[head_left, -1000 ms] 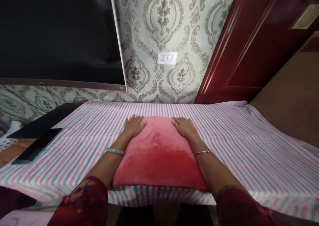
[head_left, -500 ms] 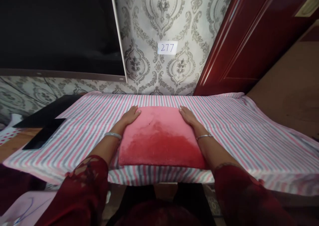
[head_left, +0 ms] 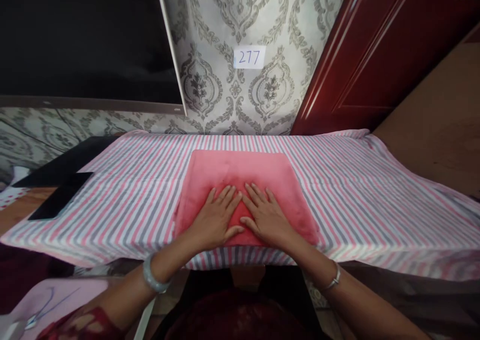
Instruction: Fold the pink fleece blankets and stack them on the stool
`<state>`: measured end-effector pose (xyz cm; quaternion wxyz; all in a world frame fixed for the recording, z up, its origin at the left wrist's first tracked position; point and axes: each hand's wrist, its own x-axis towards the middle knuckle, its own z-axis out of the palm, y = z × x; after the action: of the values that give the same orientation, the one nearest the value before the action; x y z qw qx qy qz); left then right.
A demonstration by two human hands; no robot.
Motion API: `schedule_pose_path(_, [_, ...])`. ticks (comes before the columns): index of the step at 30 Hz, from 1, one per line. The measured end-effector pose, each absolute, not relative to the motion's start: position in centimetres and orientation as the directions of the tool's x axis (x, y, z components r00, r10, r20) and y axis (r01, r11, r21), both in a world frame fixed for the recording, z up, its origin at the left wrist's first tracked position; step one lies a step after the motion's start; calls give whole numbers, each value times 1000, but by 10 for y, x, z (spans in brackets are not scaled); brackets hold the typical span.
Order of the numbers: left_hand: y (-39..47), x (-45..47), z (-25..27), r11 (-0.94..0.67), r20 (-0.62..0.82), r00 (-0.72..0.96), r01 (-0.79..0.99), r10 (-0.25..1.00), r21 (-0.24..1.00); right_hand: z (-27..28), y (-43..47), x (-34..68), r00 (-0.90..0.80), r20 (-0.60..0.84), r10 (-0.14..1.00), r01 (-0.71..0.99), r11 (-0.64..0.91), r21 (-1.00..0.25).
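Observation:
A flat pink-red cloth piece (head_left: 236, 165), roughly square and looking like a cushion cover or folded fabric, lies near the front edge of the table. Its middle and front are a deeper red than its far part. My left hand (head_left: 216, 220) rests flat on its front half, fingers spread and pointing away from me. Beside it, my right hand (head_left: 268, 217) lies palm down with its fingers apart. The fingertips of both hands almost meet at the middle of the cloth, and part of its front is hidden beneath them.
A striped tablecloth (head_left: 348, 190) covers the table. At the left lie a dark phone or tablet (head_left: 62, 195) and a black flat panel (head_left: 63, 162). Behind are a television (head_left: 86, 45), a wall label (head_left: 249, 57) and a dark red wooden door (head_left: 360, 55). A pink surface (head_left: 56, 300) stands lower left.
Both hands have moved from the cloth's far side edges inward and toward me, onto its front half. The camera view has shifted slightly.

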<state>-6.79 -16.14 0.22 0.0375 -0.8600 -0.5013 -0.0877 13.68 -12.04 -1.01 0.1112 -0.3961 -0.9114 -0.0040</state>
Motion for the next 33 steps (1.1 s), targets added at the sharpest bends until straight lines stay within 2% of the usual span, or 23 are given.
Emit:
schedule_pose_path(6, [-162, -81, -12, -462, 223, 459, 886, 860, -44, -17, -112, 150, -659, 187, 728, 733, 678, -53])
schedule_pose_path(10, [-165, -117, -9, -364, 251, 364, 930, 897, -49, -24, -98, 189, -574, 225, 787, 797, 600, -65])
schedule_pose_path(13, [-170, -143, -12, -294, 257, 283, 956, 924, 8, -35, -91, 217, -499, 231, 835, 839, 532, -112])
schedule_pose_path(16, [-174, -159, -16, -285, 258, 248, 951, 934, 117, -48, -86, 237, -428, 241, 871, 852, 477, -214])
schedule_pose_path(20, [-173, -171, -8, -278, 188, 237, 931, 953, 236, -58, -78, 259, -409, 274, 870, 816, 483, -316])
schedule_pose_path(23, [-167, -169, 9, -241, 149, 210, 940, 966, 242, -46, -72, 264, -393, 299, 870, 828, 476, -296])
schedule_pose_path(27, [-143, -133, 35, -308, 236, 264, 935, 935, 174, -7, -66, 227, -415, 368, 832, 827, 514, -229])
schedule_pose_path(30, [-110, -92, 48, -409, 194, 380, 901, 904, 143, 20, -55, 175, -542, 310, 781, 773, 608, -180])
schedule_pose_path(33, [-73, -66, 45, -376, 127, 363, 921, 923, 101, 29, -36, 134, -590, 195, 783, 773, 618, -144])
